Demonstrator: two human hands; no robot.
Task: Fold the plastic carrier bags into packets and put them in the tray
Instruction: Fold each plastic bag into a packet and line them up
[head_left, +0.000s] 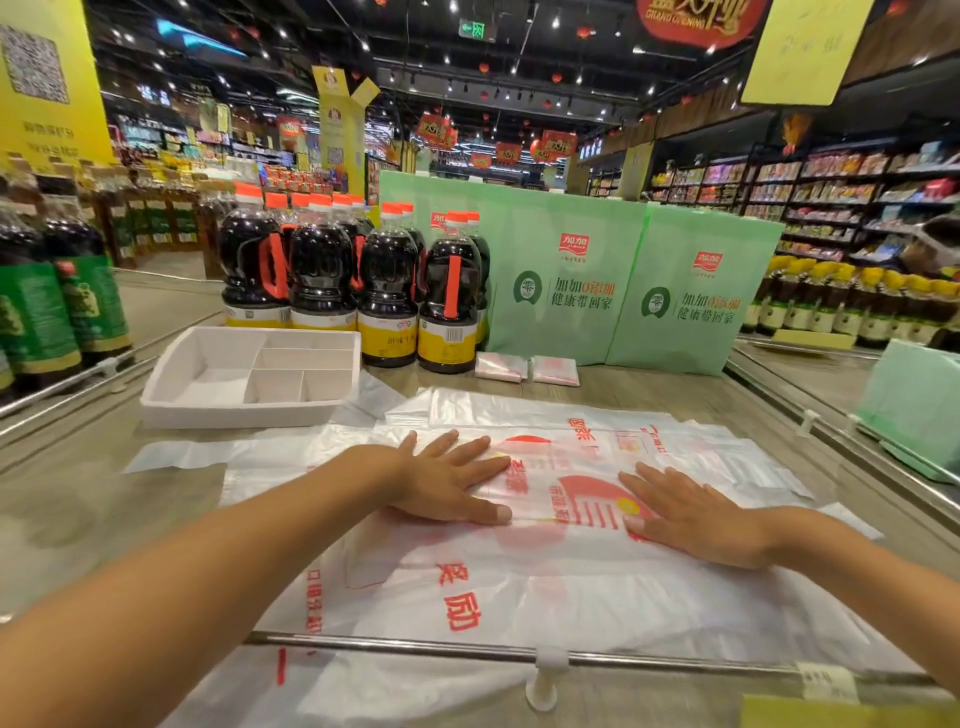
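Currently left hand (447, 480) and right hand (693, 514) press flat-fingered (gripping nothing) on the slippery carrier bag (519, 582); it could slide, skewing folds.

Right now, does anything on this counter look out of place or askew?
Yes. Two folded packets lie on the counter beside the green boxes, not in the white tray, whose compartments look empty. The near end of the spread plastic bag also runs under the front rail.
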